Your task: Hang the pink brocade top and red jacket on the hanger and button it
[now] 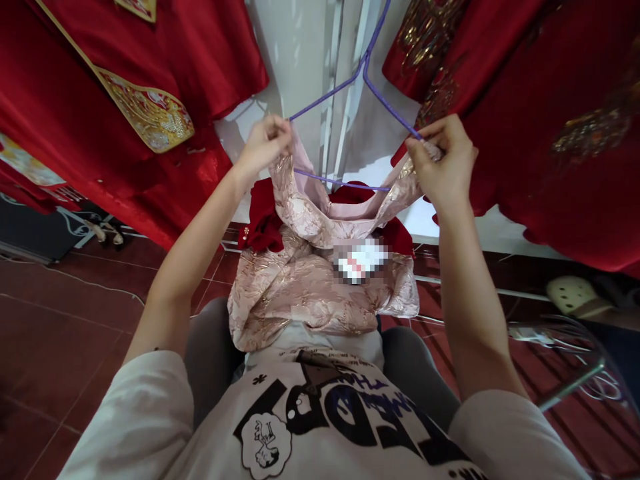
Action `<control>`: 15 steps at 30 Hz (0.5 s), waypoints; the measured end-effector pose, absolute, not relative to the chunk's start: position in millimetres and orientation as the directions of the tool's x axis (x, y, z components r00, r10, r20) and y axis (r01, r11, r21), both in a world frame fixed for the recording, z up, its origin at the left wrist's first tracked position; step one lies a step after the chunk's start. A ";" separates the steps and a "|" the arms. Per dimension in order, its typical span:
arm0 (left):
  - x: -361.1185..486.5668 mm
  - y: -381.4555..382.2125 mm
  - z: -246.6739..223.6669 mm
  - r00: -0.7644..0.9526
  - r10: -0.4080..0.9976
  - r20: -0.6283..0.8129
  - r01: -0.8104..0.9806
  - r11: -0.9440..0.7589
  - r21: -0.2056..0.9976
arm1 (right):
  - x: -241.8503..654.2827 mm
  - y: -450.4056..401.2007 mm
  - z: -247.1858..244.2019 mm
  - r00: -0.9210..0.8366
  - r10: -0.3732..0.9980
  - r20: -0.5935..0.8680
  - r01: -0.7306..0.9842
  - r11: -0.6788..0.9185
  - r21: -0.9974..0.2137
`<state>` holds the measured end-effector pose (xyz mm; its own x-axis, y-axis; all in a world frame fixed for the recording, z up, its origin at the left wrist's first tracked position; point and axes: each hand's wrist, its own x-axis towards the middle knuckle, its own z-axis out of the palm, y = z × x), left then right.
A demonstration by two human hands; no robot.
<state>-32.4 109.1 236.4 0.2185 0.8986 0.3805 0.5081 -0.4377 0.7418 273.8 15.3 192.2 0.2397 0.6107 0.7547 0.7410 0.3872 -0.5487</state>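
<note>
The left hand (265, 148) and right hand (443, 160) clench a pink-gold brocade jacket (305, 287) and a thin purple wire hanger (340, 180) — its tips hidden in both fists, the white tag (361, 261) blurred past reading.

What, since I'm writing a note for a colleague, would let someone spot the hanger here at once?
Between the red garments hanging on either side, look down to the pink-and-gold brocade garment across the person's lap. Above it, the left hand and right hand each pinch one end of a thin purple hanger, the only purple thing in view, its lower bar crossing the brocade's open top.
</note>
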 end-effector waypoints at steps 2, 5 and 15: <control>-50.6 105.2 215.5 0.351 0.902 0.253 0.569 -0.420 0.707 | 272.8 18.6 189.2 0.250 0.606 0.755 0.738 0.384 -0.554; -80.3 99.0 178.3 0.368 0.913 0.178 0.725 -0.401 0.560 | 272.9 23.9 184.5 0.254 0.596 0.762 0.719 0.411 -0.561; -159.6 106.0 136.7 0.083 0.996 -0.016 0.932 -0.072 0.356 | 274.8 23.7 187.0 0.245 0.603 0.759 0.684 0.447 -0.576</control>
<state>-159.6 106.0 136.7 0.0830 0.9964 -0.0157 0.9317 -0.0719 0.3561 274.8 23.7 187.0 0.2450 0.6033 0.7589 0.6837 0.4475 -0.5765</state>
